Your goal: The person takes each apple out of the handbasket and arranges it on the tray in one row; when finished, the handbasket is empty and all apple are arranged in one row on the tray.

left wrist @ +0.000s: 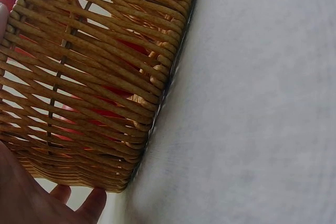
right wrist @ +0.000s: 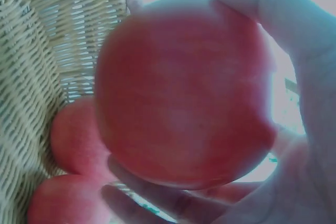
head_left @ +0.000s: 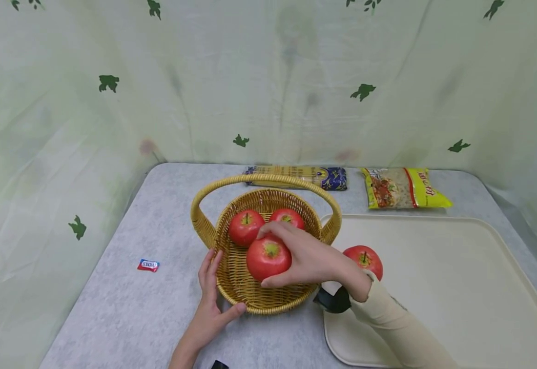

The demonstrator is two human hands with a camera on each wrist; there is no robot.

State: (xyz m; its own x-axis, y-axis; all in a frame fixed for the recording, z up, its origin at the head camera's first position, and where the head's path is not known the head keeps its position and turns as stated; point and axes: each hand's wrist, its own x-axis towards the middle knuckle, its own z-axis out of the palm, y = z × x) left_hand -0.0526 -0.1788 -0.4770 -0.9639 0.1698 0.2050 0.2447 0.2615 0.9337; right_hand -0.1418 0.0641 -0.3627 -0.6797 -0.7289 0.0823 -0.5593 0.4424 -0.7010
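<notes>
My right hand point(head_left: 312, 253) grips a red apple point(head_left: 268, 260) over the wicker basket point(head_left: 268, 310), thumb on its near side and fingers round the far side. Two more apples, a left one point(head_left: 246, 228) and a right one point(head_left: 288, 218), lie in the back of the basket; the right one is partly hidden by my hand. My left hand point(head_left: 207, 307) rests against the basket's left side, fingers spread along the wall and thumb at the front rim. From the left wrist, the woven wall point(left wrist: 89, 77) shows red through its gaps.
A cream tray point(head_left: 434, 287) lies on the right, with another apple point(head_left: 364, 260) on it, partly behind my right wrist. Behind are a long noodle-like pack point(head_left: 333, 178) and a yellow food bag point(head_left: 402, 188). A small red-and-blue packet point(head_left: 148, 265) lies left. The basket's tall handle point(head_left: 268, 178) arches over it.
</notes>
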